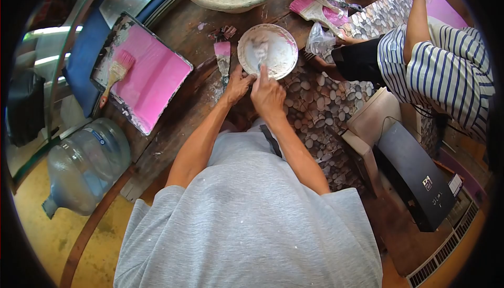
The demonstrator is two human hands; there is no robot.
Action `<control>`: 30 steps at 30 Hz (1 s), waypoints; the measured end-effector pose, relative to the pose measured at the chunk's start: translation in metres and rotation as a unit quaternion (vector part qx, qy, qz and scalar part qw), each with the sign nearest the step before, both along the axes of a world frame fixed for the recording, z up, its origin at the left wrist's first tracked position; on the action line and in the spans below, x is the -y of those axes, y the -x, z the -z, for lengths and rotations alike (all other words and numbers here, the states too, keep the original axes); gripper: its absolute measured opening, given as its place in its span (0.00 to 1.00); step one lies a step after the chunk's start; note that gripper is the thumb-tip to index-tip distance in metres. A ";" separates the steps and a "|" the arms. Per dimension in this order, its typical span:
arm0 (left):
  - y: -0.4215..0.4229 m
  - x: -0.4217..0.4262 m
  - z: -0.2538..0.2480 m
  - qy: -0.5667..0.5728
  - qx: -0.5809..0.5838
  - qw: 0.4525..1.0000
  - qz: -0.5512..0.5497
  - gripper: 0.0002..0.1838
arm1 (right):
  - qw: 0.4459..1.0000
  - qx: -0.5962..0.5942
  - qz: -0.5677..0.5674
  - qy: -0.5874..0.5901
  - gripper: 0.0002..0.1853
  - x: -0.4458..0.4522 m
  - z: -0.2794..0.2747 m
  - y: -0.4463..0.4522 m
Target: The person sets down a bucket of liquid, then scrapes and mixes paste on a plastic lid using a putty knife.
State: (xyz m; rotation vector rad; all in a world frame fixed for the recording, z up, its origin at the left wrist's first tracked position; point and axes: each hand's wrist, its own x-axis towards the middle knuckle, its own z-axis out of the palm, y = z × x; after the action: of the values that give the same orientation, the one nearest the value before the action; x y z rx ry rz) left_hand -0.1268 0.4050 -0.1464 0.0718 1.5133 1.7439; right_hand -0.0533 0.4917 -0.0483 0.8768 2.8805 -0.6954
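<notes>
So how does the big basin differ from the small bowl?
The basin is wider than the bowl. The basin holds pale, powdery stuff; the bowl, a smeared white mix. No hand shows on the basin, while the right hand holds a tool in the bowl. Both are round.

Clear plastic btl [89,164], blk box [417,175] w/ wht marks, person [446,67] in striped top, pebble-patt. surface [315,115]

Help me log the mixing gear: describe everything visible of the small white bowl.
The bowl is round, open and shallow-looking, possibly plastic. Pale smears and pink traces mark its rim; whitish material coats the inside. It is near the wooden table's edge, whether resting or held up is unclear. The left hand is at its near rim; the right hand holds a blurred tool inside.
</notes>
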 end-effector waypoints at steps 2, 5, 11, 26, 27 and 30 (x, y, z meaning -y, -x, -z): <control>0.006 0.002 -0.015 0.033 0.001 0.999 0.040 0.21 | 0.999 -0.018 0.032 0.034 0.26 -0.008 -0.007 0.008; 0.001 0.001 -0.005 -0.004 0.040 0.999 0.015 0.22 | 0.997 -0.020 0.049 0.053 0.24 -0.009 -0.008 -0.013; 0.001 0.008 -0.008 -0.018 0.091 0.996 0.012 0.23 | 0.956 -0.173 0.137 0.195 0.21 -0.026 0.004 -0.051; -0.002 0.043 -0.040 -0.049 0.154 0.987 0.023 0.25 | 0.798 -0.219 0.252 0.502 0.17 -0.061 0.006 -0.065; -0.003 0.049 -0.045 -0.049 0.154 0.987 0.021 0.25 | 0.815 -0.231 0.244 0.472 0.17 -0.063 0.009 -0.063; -0.007 0.069 -0.064 -0.044 0.183 0.982 0.015 0.26 | 0.802 -0.246 0.250 0.483 0.17 -0.065 0.008 -0.058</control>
State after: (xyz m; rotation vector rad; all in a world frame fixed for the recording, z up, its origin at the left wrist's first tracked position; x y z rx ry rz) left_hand -0.1196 0.3362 -0.0824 -0.1729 1.1616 1.6909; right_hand 0.0042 0.5566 -0.0562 1.3468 1.9690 -2.4215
